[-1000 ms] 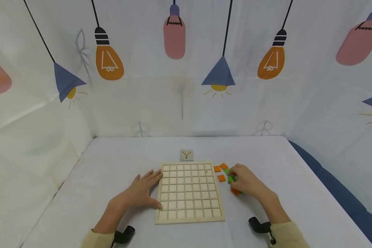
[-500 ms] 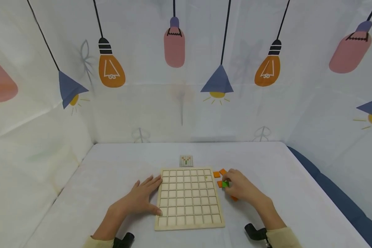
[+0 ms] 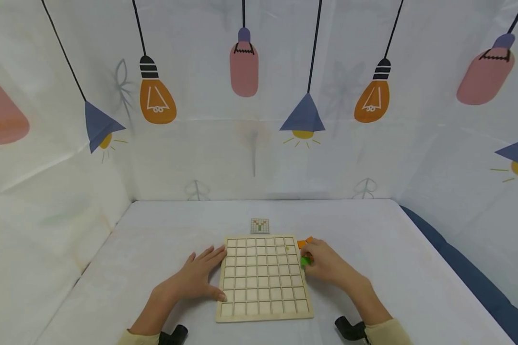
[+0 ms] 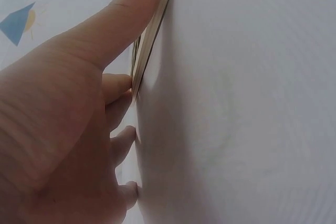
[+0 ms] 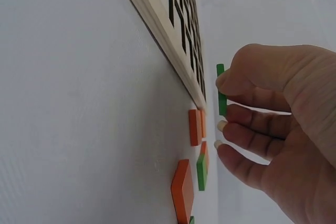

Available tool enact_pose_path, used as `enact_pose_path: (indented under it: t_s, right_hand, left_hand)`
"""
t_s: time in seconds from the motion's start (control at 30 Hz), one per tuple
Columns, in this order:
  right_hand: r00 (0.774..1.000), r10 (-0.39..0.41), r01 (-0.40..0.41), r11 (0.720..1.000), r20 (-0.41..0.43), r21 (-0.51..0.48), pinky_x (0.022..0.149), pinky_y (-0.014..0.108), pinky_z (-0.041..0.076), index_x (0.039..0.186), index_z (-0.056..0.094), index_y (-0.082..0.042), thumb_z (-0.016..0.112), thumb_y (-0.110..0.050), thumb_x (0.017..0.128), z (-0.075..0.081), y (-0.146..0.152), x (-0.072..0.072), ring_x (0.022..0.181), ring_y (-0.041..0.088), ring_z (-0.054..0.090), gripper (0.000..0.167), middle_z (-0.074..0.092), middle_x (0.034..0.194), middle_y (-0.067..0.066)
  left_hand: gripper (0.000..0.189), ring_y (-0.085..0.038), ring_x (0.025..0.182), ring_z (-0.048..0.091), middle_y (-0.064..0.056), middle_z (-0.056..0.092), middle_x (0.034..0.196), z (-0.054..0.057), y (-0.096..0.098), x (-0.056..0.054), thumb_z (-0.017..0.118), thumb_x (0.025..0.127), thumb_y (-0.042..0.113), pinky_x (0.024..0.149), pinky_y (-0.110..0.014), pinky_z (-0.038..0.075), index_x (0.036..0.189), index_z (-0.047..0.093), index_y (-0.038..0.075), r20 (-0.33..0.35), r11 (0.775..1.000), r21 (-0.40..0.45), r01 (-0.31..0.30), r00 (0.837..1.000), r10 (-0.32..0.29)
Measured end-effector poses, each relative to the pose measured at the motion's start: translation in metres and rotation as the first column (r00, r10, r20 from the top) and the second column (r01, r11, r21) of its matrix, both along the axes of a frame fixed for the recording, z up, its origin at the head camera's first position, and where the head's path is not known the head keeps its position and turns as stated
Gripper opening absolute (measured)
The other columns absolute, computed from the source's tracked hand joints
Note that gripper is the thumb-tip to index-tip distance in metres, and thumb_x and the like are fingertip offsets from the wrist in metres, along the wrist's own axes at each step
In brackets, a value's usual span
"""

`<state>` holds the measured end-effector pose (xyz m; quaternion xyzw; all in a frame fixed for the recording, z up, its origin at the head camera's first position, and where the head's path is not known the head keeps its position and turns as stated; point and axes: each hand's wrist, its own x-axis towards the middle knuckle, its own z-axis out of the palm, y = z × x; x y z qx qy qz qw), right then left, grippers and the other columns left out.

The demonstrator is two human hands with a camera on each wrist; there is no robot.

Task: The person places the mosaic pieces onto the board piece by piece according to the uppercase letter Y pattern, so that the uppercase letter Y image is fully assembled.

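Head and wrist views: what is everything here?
table: one, white, middle
grid board: one, pale wood, on table
pattern card: one, multicoloured, beyond board
held tile: one, green, by board's right edge
loose tiles: at least four orange, two green, right of board
lamp-print cloth: count unclear, white, behind, beside table
padded thing: one, blue, right of table
wrist cameras: two, black, at wrists
sleeves: two, pale yellow, forearms
left hand: one, bare, board's left edge
right hand: one, bare, pinching held tile

A curtained-off booth, the wider room hidden — white fabric (image 3: pixel 207 158) printed with hanging lamps (image 3: pixel 303 116) and bulbs (image 3: pixel 157 104) stands left, far and right of a white-covered table (image 3: pixel 164 230)
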<state>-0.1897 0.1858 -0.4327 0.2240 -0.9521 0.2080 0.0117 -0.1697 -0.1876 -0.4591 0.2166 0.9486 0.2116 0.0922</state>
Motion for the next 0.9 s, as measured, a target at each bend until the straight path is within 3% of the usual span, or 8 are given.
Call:
enact_pose_path:
  t_s: [0.37,0.9]
  right_hand:
    - [0.995,0.103,-0.103,0.994,-0.001,-0.028,0.073,0.025,0.043,0.093,0.065,-0.011,0.068,-0.001,0.078,0.002,-0.015,0.007,0.087,0.012,0.047,0.018,0.054,0.093,-0.001]
    - [0.984,0.178,-0.178,0.984,0.025,0.003,0.072,0.023,0.045,0.097,0.066,-0.014,0.069,-0.006,0.078,0.000,-0.038,0.014,0.086,0.009,0.047,0.021,0.056,0.096,-0.005]
  left_hand:
    - [0.122,-0.038,0.154,0.019,-0.003,0.025,0.166,-0.001,-0.001,-0.002,0.079,0.061,0.072,0.112,-0.077,0.010,0.157,0.032,0.014,0.016,1.000,0.000,-0.006,1.000,0.006]
    - [0.121,-0.037,0.154,0.018,-0.002,0.026,0.166,0.000,0.000,0.000,0.080,0.061,0.070,0.114,-0.076,0.011,0.156,0.033,0.013,0.009,1.000,0.001,-0.015,1.000,0.015]
